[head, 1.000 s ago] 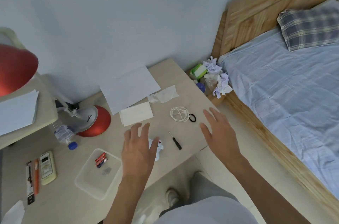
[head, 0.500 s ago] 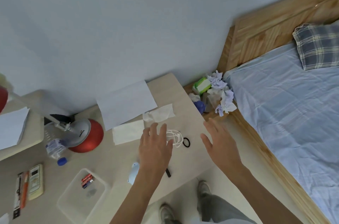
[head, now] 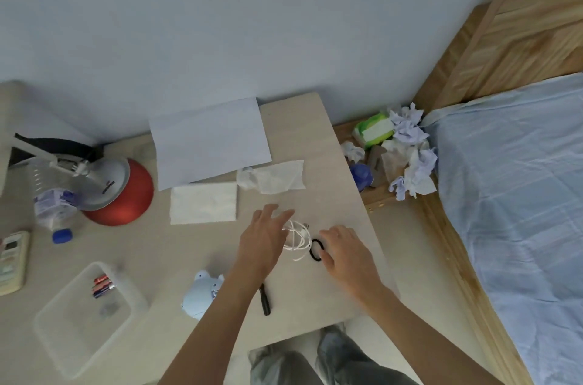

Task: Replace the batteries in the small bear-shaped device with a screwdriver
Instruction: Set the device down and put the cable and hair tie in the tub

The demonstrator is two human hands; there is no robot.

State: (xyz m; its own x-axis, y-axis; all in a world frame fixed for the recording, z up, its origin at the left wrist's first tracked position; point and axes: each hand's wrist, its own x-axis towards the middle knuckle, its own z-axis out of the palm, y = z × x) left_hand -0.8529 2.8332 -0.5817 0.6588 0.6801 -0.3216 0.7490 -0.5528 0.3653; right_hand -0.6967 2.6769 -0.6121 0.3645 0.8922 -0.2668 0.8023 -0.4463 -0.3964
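Observation:
The pale blue bear-shaped device (head: 202, 294) lies on the beige table (head: 176, 252) near the front edge, partly behind my left forearm. A small black-handled screwdriver (head: 265, 301) lies just right of that forearm. Several batteries (head: 102, 285) rest in a clear plastic tray (head: 60, 337) at the left. My left hand (head: 263, 241) hovers with fingers spread over a coiled white cable (head: 298, 238). My right hand (head: 345, 253) is beside a black hair tie (head: 316, 249), fingers relaxed and holding nothing.
A red desk lamp base (head: 120, 195), a water bottle (head: 52, 211) and a remote (head: 12, 261) stand at the left. White paper (head: 208, 142) and tissues (head: 203, 203) lie at the back. Crumpled tissues (head: 407, 145) fill the gap by the bed (head: 517, 179).
The view has tilted down and left. My left hand moved off the bear device to the white cable, and my right hand came in toward the hair tie.

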